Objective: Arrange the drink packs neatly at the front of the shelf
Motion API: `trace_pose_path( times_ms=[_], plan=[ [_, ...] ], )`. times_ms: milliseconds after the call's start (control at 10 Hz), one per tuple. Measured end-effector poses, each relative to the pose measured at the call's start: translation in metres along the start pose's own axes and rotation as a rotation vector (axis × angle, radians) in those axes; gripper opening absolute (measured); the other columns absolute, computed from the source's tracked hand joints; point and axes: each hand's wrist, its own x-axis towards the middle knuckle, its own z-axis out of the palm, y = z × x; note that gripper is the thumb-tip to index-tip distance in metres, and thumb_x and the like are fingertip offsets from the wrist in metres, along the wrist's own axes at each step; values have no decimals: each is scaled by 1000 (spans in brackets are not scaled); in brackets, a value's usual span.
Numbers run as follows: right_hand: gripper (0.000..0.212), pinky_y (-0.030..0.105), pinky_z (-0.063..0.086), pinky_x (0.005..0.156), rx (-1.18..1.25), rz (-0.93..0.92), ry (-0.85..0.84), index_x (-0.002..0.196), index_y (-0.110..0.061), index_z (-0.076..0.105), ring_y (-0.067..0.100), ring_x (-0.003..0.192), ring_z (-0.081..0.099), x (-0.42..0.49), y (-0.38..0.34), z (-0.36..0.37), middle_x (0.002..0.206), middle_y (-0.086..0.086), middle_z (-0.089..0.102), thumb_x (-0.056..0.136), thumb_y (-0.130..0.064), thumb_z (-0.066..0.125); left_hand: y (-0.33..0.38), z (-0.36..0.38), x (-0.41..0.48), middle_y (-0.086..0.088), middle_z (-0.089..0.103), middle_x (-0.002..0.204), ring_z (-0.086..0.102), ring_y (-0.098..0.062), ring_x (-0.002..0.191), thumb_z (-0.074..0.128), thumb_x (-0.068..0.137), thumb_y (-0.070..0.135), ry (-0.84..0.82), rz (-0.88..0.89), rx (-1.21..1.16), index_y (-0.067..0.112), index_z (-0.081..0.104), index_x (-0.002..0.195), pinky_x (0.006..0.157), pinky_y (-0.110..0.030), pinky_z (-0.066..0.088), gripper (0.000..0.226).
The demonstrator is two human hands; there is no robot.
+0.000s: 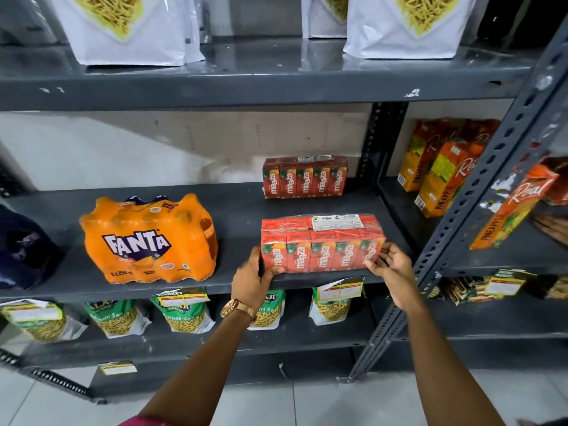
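Grey metal shelf [239, 210], middle tier. Fanta multipack [149, 239] sits left of centre, near the front edge. Front Maaza pack [321, 244] (shrink-wrapped red cartons) is right of it, at the front lip, roughly square to the edge. Second Maaza pack [305, 176] stands well behind, near the back wall. Left hand [256, 279] grip: fingers wrapped on the front pack's lower-left corner, gold watch [236, 307] on the wrist. Right hand [390, 262] grip: fingertips pressed on the pack's right end. Both hands holding the same pack.
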Motion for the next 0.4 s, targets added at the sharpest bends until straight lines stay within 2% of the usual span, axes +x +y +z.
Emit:
trace_pose_path(
  times_ms=[100, 200, 300, 400],
  plan=[
    [42, 17, 52, 74, 4, -1, 4, 94, -22, 54, 5, 96, 61, -2, -3, 1, 103, 2, 64, 78, 16, 62, -1, 0, 0, -6, 67, 119, 66, -27, 101, 63, 82, 48, -13, 4, -13, 21, 40, 127, 85, -41, 55, 57],
    [37, 15, 53, 74, -32, 18, -19, 99, -15, 53, 15, 105, 60, -7, -11, 2, 105, 3, 63, 80, 16, 61, 2, -6, -1, -3, 68, 118, 66, -23, 102, 69, 77, 48, -28, -29, -49, 22, 44, 123, 84, -33, 53, 58],
    [41, 26, 47, 94, -92, 7, 6, 122, -5, 47, 22, 120, 53, -20, -21, 9, 126, 13, 58, 85, 8, 60, 4, -12, -1, -1, 67, 120, 64, -21, 108, 75, 74, 42, -52, -24, -128, 20, 47, 121, 84, -23, 47, 59],
    [50, 33, 41, 104, -230, -32, 62, 137, -8, 42, 26, 132, 45, -49, -41, 9, 143, 10, 48, 91, -16, 59, 5, -22, -4, -5, 56, 134, 54, -23, 124, 74, 76, 38, -114, 17, -172, 17, 33, 137, 97, -28, 44, 76]
  ],
)
